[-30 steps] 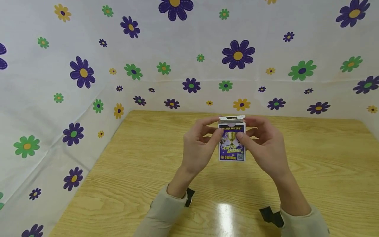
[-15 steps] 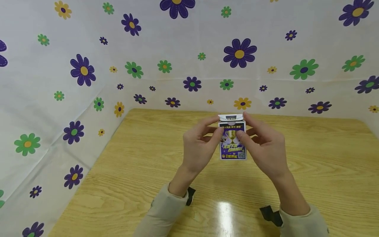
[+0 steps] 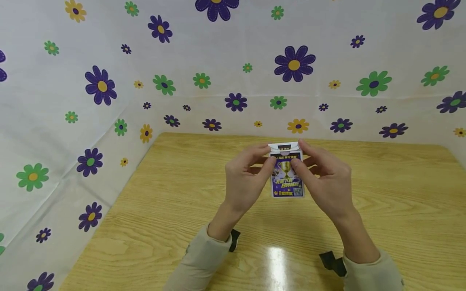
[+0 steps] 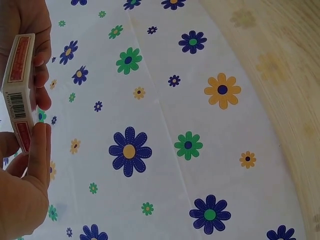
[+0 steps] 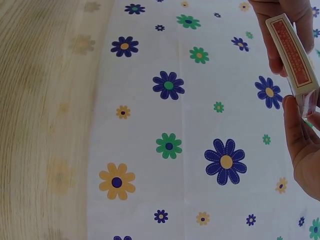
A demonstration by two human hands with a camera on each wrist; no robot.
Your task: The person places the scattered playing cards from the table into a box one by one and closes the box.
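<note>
A small card box (image 3: 287, 174) with a purple printed face and a white top flap is held upright above the wooden table (image 3: 174, 210). My left hand (image 3: 244, 182) pinches its left side with thumb on the front. On the box's right side my right hand (image 3: 324, 182) pinches it, its forefinger at the top flap. In the left wrist view the box's side with a barcode (image 4: 17, 92) shows between the fingers. The right wrist view shows its red-panelled side (image 5: 292, 57) between fingers.
A white cloth with purple, green and yellow flowers (image 3: 233, 64) walls the table at the back and left. Black wrist straps (image 3: 333, 262) show at the beige sleeves. A glare spot lies on the wood near the front edge.
The right forefinger has come onto the top flap, which now lies lower and closer to the box. Both hands and the box stay in nearly the same place.
</note>
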